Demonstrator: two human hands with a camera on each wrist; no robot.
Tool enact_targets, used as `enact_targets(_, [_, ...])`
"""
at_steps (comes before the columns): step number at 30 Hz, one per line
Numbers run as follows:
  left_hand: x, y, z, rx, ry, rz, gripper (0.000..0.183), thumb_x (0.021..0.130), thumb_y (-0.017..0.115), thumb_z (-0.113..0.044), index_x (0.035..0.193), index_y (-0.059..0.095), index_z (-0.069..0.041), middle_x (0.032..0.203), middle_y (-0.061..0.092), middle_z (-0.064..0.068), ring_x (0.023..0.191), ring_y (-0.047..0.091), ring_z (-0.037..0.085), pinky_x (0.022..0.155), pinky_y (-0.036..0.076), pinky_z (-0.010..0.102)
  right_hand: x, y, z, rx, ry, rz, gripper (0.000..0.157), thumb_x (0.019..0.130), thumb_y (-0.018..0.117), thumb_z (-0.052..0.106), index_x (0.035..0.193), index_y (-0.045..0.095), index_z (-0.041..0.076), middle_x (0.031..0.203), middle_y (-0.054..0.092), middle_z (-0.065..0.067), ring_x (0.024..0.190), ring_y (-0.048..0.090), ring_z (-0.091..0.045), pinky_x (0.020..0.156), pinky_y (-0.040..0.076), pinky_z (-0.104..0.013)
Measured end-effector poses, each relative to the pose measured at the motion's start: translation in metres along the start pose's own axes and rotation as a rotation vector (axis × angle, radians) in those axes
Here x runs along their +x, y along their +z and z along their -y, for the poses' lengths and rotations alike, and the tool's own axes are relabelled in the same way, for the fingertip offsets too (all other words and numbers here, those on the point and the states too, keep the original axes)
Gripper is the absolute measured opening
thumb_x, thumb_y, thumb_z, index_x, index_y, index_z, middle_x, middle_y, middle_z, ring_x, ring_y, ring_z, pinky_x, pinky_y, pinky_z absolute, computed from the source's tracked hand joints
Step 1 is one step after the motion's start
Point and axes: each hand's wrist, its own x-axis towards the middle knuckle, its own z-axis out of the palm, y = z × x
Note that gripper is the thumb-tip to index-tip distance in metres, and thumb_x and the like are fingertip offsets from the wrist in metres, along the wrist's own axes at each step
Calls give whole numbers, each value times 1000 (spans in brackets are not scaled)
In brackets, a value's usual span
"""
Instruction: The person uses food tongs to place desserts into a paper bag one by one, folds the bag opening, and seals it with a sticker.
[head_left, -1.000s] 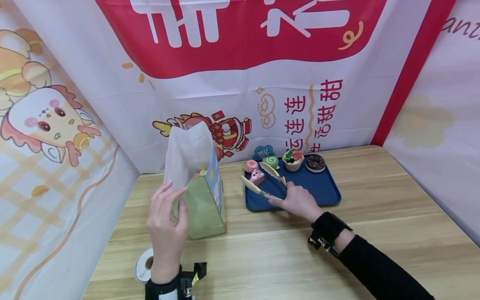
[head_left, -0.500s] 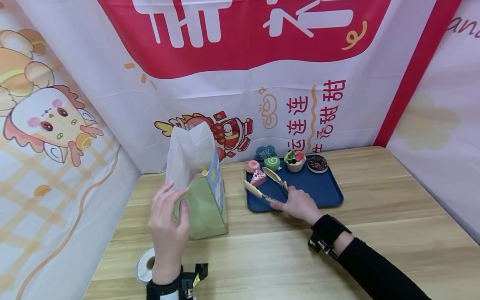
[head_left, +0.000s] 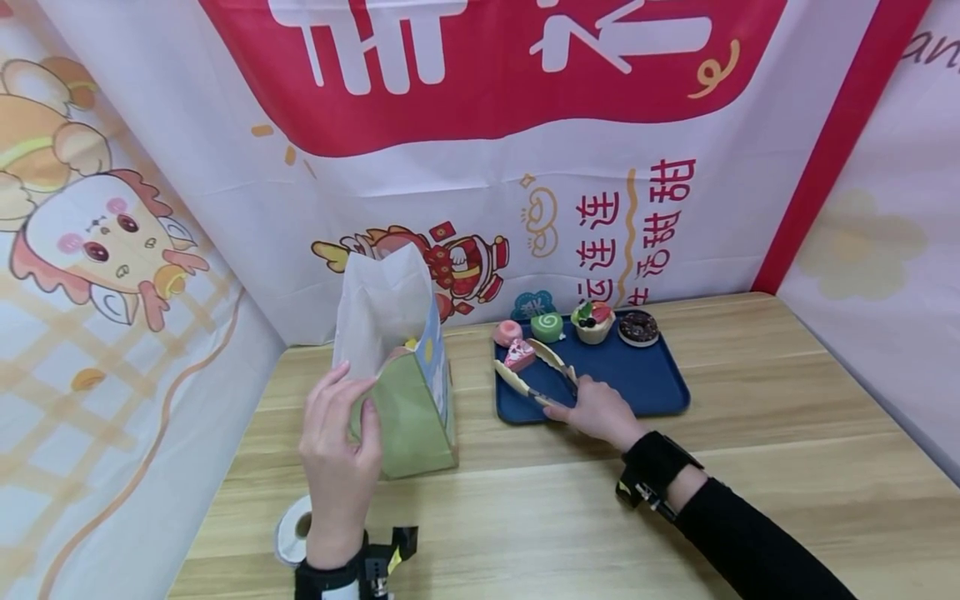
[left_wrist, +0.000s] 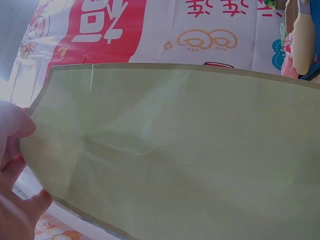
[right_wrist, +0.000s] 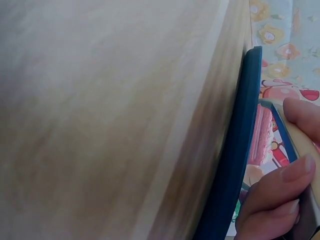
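My left hand (head_left: 337,454) holds the left side of a standing green paper bag (head_left: 408,421) near its open mouth. In the left wrist view its fingers lie along the edge of that bag, whose broad green side hides most of what is behind. My right hand (head_left: 600,410) grips a pair of tongs (head_left: 513,380) with cream tips. The spread tong arms lie either side of a pink cake slice (head_left: 519,354) at the left of a blue tray (head_left: 622,379). From the right wrist, the cake slice (right_wrist: 261,135) shows past the tray rim; whether the tongs touch it I cannot tell.
Along the tray's back edge stand a pink doughnut (head_left: 507,332), a green swirl cake (head_left: 547,327), a fruit tart (head_left: 592,322) and a chocolate doughnut (head_left: 638,328). A white tape roll (head_left: 288,532) lies beside my left wrist. Printed cloth (head_left: 480,179) hangs behind the table.
The tongs have lowered slightly and moved forward, so their tips now flank the pink cake slice. My left hand stays at the bag. The head view has shifted slightly.
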Motion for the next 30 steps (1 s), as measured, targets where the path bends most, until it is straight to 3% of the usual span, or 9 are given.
enact_targets(7, [0,0,0,2,1,2,17,78,56,7,91,66,9,91,67,23,109,55,35,104,44,36,-2,0,2,-4,-4,8,86,77,64,60,125,48,-10,92,60,-17,71,55,-26,46,41,-29])
enact_targets(16, [0,-2,-2,9,-13,19,17,79,55,7,92,66,8,93,67,23,111,54,34,105,44,36,-5,1,4,41,5,16,70,80,64,55,114,52,-5,77,56,-12,59,53,-22,41,38,-27])
enact_targets(30, [-2,-3,0,11,-26,23,19,77,58,11,93,67,7,94,68,22,112,54,34,101,46,42,-11,-8,9,77,-27,-1,64,82,64,52,110,52,-4,70,61,-10,52,56,-19,40,40,-26])
